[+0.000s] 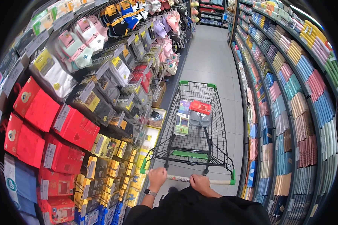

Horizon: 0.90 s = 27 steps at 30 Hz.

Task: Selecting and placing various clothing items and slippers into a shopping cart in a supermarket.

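Note:
Both of my hands are on the pale handlebar point(219, 182) of a black wire shopping cart point(183, 144) with green plastic corners. My left hand point(157, 176) grips the bar near its left end, and a smartwatch point(150, 192) sits on that wrist. Around the middle of the bar, my right hand point(199, 183) is closed. Inside the basket lie a red package point(200, 107), a pair of grey slippers point(200, 119) partly under it, and a tall box with a purple top point(185, 107) and a green-and-white package point(182, 123) on their left.
On the left, a display rack holds packaged socks point(76, 53), red packs point(76, 126) and yellow-black boxes point(95, 168), close beside the cart. Shelves of folded towels point(295, 104) line the right side. A grey tiled aisle point(211, 53) runs ahead to more shelves point(212, 14).

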Each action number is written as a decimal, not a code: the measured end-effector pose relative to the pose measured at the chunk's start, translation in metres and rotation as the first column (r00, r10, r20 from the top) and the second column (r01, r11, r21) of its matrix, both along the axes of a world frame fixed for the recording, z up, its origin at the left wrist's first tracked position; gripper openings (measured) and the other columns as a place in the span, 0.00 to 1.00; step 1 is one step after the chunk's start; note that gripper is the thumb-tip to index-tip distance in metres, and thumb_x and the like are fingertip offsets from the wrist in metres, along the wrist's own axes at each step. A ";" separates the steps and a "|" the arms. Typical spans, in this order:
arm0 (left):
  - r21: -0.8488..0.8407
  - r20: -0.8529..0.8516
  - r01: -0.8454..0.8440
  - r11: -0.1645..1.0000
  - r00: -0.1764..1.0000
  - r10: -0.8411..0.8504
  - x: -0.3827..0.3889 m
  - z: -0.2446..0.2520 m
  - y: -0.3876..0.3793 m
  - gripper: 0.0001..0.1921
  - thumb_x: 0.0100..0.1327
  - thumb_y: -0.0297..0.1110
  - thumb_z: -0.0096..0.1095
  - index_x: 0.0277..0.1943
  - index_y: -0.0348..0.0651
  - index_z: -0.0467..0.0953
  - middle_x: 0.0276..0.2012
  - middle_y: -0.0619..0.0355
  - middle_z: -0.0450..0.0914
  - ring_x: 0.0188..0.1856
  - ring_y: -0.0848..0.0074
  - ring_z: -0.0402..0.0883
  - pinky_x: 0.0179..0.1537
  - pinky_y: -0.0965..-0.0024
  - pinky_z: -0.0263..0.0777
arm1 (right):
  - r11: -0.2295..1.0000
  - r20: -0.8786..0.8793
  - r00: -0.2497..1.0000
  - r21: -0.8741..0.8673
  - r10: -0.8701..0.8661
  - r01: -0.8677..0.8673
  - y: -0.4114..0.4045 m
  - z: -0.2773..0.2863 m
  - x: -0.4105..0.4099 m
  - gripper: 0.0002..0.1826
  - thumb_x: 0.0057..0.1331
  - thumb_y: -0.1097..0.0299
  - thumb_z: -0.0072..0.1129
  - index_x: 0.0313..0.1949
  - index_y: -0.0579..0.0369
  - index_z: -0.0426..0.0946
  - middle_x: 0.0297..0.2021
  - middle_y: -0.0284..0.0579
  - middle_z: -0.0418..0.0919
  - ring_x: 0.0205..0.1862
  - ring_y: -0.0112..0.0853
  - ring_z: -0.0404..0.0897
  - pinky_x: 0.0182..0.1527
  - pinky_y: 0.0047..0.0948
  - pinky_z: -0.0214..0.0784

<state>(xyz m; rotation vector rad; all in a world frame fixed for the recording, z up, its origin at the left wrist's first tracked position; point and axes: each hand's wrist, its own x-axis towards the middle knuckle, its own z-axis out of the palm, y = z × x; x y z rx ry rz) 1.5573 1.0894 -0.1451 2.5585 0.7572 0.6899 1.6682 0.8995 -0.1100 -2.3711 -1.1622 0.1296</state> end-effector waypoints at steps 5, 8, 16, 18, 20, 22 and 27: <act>-0.026 -0.003 0.001 1.000 1.000 -0.001 0.016 0.008 0.006 0.07 0.50 0.31 0.52 0.19 0.41 0.70 0.16 0.55 0.72 0.21 0.63 0.71 0.30 0.62 0.60 | 0.999 -0.081 0.995 0.006 0.051 -0.051 0.008 0.003 0.021 0.09 0.56 0.63 0.47 0.23 0.52 0.71 0.17 0.43 0.73 0.19 0.41 0.72 0.20 0.40 0.61; -0.017 -0.022 -0.011 1.000 1.000 0.011 0.027 0.015 0.007 0.07 0.51 0.30 0.51 0.19 0.41 0.70 0.17 0.54 0.72 0.23 0.63 0.71 0.31 0.63 0.60 | 0.995 -0.106 0.990 0.045 0.093 -0.089 0.010 0.005 0.033 0.09 0.56 0.63 0.47 0.24 0.52 0.71 0.17 0.43 0.73 0.19 0.42 0.72 0.20 0.40 0.61; -0.013 -0.046 -0.018 1.000 0.999 0.018 0.046 0.027 0.000 0.08 0.52 0.30 0.50 0.19 0.40 0.69 0.18 0.53 0.71 0.24 0.62 0.70 0.31 0.62 0.59 | 0.988 -0.161 0.975 0.020 0.151 -0.150 0.008 0.012 0.058 0.08 0.56 0.63 0.46 0.26 0.52 0.70 0.18 0.43 0.73 0.21 0.42 0.72 0.22 0.40 0.62; -0.008 -0.061 -0.015 1.000 0.998 0.014 0.048 0.026 -0.005 0.08 0.52 0.30 0.50 0.19 0.39 0.69 0.17 0.52 0.70 0.24 0.60 0.69 0.31 0.61 0.59 | 0.987 -0.179 0.970 0.029 0.163 -0.160 0.004 0.014 0.063 0.08 0.56 0.63 0.46 0.26 0.52 0.70 0.19 0.43 0.73 0.21 0.42 0.73 0.22 0.40 0.63; -0.006 -0.091 -0.016 1.000 0.996 0.016 0.050 0.025 -0.012 0.08 0.52 0.30 0.51 0.19 0.39 0.69 0.17 0.52 0.69 0.24 0.60 0.69 0.31 0.61 0.59 | 0.984 -0.182 0.967 0.015 0.178 -0.179 -0.002 0.016 0.070 0.08 0.56 0.63 0.46 0.26 0.52 0.71 0.21 0.43 0.73 0.22 0.41 0.73 0.23 0.39 0.63; -0.002 -0.119 -0.019 1.000 0.993 0.019 0.052 0.025 -0.020 0.08 0.52 0.30 0.51 0.19 0.39 0.69 0.17 0.52 0.69 0.24 0.60 0.68 0.31 0.60 0.59 | 0.983 -0.205 0.961 0.034 0.185 -0.182 -0.010 0.015 0.078 0.08 0.56 0.63 0.46 0.26 0.52 0.71 0.21 0.43 0.73 0.23 0.41 0.73 0.24 0.39 0.63; -0.072 -0.069 0.030 0.997 0.997 -0.035 0.060 0.025 -0.040 0.09 0.52 0.31 0.52 0.19 0.39 0.68 0.17 0.53 0.70 0.23 0.59 0.69 0.30 0.60 0.59 | 0.983 -0.194 0.964 0.006 0.181 -0.184 -0.030 0.009 0.096 0.07 0.55 0.64 0.47 0.26 0.52 0.72 0.20 0.43 0.73 0.22 0.41 0.73 0.23 0.39 0.63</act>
